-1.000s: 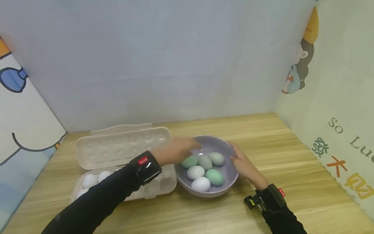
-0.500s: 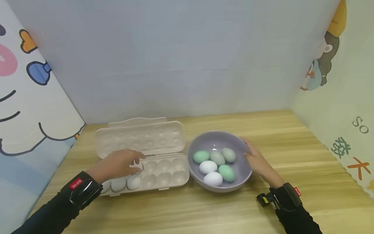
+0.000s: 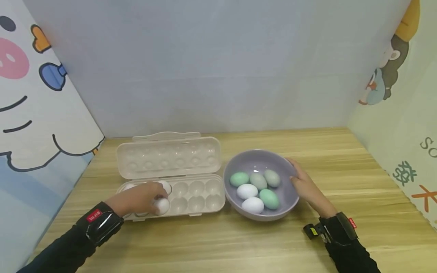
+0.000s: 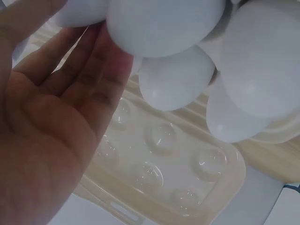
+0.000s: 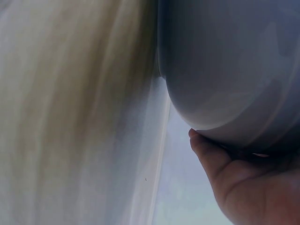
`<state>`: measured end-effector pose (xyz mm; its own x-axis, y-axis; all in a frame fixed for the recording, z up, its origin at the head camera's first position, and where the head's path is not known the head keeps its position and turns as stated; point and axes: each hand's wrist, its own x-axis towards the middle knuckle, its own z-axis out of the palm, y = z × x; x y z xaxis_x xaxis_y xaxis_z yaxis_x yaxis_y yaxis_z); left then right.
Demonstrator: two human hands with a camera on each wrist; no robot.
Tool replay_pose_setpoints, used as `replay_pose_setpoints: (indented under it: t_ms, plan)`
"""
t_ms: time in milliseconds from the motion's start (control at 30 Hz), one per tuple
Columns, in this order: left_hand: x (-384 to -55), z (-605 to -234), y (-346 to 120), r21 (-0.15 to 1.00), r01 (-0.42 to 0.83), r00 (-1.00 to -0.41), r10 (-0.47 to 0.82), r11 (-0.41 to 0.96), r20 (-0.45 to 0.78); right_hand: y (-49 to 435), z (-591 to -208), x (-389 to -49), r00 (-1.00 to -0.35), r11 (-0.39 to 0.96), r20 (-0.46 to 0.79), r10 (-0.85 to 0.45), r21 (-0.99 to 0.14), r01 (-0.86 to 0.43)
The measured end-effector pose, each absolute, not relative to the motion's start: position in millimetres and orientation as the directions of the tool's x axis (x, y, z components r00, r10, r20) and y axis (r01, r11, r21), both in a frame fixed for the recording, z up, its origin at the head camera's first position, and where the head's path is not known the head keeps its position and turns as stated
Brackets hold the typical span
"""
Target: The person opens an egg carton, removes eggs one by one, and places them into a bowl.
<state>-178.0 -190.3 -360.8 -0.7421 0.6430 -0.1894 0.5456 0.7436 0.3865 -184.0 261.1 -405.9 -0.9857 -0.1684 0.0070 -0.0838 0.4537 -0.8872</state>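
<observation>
A beige egg carton (image 3: pixel 168 157) lies with its lid back, several white eggs filling its left end. Over them is my left hand (image 3: pixel 140 197), its index finger beside a white egg (image 3: pixel 166 187) in the rear row and its thumb side near a front-row white egg (image 3: pixel 162 206). In the left wrist view the fingers (image 4: pixel 86 96) look loosely extended, their tips behind a white egg (image 4: pixel 164 23). My right hand (image 3: pixel 308 187) grips the right rim of a purple bowl (image 3: pixel 290 199), thumb over the rim. White, green and grey-green eggs (image 3: pixel 258 181) lie inside.
The carton's right end has several vacant cups (image 3: pixel 197 195). The bowl stands close to that end on the wooden table (image 3: pixel 218 246). A pale cloth wall (image 3: pixel 218 68) rises behind, with printed panels on both sides.
My left hand has travelled left from over the bowl to the carton, carrying a white egg, which now sits in the rear row. The right hand stays at the bowl's rim. The view has shifted.
</observation>
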Motion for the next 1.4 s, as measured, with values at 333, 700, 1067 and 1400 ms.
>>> replay_pose_setpoints:
  t_ms: [333,700,1067,1400]
  plan:
    - [-172,-360,-194,0.318,0.571,-0.76,0.633,0.757,-0.144,262,-405,-184,-0.983,0.434,0.027,-0.184,-0.895,-0.106]
    - [-175,-336,-191,0.349,0.577,-0.765,0.638,0.739,-0.086,265,-399,-183,-0.984,0.43,0.022,-0.175,-0.897,-0.097]
    - [-192,-308,-139,0.447,0.711,-0.641,0.762,0.543,0.094,268,-405,-185,-0.984,0.421,0.04,-0.176,-0.9,-0.112]
    - [-216,-319,-55,0.458,0.793,-0.522,0.835,0.402,0.172,261,-408,-185,-0.984,0.404,0.04,-0.175,-0.908,-0.109]
